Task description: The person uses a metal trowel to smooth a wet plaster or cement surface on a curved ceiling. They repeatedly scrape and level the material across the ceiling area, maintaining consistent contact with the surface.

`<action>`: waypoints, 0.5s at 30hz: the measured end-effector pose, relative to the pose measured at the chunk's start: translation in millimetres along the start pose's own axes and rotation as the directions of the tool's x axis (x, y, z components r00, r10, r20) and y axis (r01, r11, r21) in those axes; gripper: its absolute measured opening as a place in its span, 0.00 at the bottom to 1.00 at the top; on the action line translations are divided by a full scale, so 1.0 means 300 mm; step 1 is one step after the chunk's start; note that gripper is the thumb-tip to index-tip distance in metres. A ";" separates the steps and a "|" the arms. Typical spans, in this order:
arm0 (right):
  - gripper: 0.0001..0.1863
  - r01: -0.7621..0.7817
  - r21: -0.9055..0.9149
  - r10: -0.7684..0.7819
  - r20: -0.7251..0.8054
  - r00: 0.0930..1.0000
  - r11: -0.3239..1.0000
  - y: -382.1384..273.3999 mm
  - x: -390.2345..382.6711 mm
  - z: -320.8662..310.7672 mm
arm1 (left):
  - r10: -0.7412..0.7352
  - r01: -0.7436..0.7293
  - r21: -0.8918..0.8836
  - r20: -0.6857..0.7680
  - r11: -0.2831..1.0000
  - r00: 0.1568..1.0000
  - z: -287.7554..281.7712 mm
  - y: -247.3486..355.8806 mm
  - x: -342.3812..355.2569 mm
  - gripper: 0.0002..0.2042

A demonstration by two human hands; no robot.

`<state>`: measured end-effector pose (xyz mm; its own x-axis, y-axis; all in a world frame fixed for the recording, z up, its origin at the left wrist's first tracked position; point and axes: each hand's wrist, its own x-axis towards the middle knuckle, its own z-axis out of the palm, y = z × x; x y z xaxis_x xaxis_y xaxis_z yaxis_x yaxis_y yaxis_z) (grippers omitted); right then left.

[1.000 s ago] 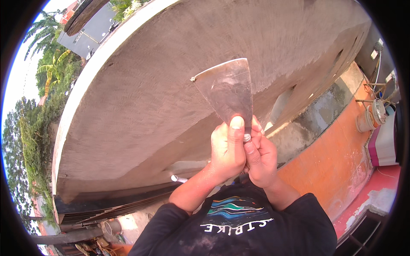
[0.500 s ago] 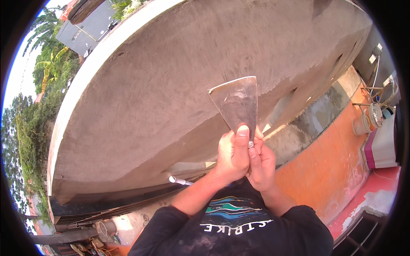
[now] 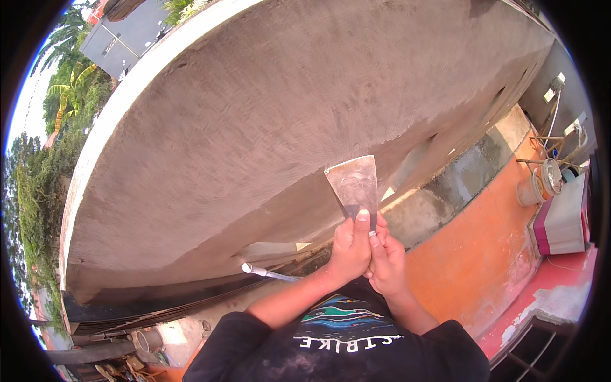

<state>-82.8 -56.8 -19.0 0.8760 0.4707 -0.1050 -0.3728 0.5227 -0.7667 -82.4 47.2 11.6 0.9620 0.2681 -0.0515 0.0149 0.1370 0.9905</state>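
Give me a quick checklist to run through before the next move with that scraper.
1. Two-handed hold: ok. The left hand and right hand are both closed at the base of the scraper.
2. Broad edge aimed away from the body: ok. It points away from the black shirt.
3. Hand protection: not ok. Both hands are bare.
4. Blade clear of the grey wall: cannot tell. The blade overlaps it in view, but the gap is not visible.
5. Left forearm clear of the white pipe: cannot tell. They overlap in view.
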 end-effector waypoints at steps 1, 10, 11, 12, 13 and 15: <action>0.12 0.014 0.037 -0.015 0.026 1.000 0.999 -0.001 0.008 -0.002 | 0.016 -0.016 0.010 0.008 1.000 1.000 0.000 0.006 0.004 0.23; 0.11 0.036 -0.018 -0.035 0.072 0.997 0.999 -0.012 0.008 -0.012 | 0.111 -0.111 -0.025 -0.003 0.994 0.994 0.022 -0.003 0.004 0.21; 0.11 0.065 -0.056 -0.061 0.071 0.996 0.996 -0.011 0.008 -0.015 | 0.108 -0.108 -0.015 0.010 0.994 0.994 0.026 -0.006 0.000 0.21; 0.11 0.082 -0.081 -0.078 0.056 0.995 0.993 -0.010 0.005 -0.016 | 0.113 -0.113 -0.011 0.013 0.994 0.993 0.031 -0.007 -0.002 0.21; 0.12 0.087 -0.090 -0.082 0.051 0.995 0.992 -0.008 0.006 -0.019 | 0.121 -0.121 -0.006 0.016 0.993 0.993 0.033 -0.008 -0.004 0.20; 0.12 0.077 -0.088 -0.074 0.042 0.996 0.993 -0.004 0.005 -0.020 | 0.118 -0.118 -0.021 -0.006 0.993 0.993 0.035 -0.008 -0.007 0.21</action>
<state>-79.2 -61.0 -22.0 0.8875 0.4604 -0.0215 -0.2757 0.4929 -0.8252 -81.8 36.4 10.6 0.9554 0.2880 0.0652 -0.1049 0.1246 0.9866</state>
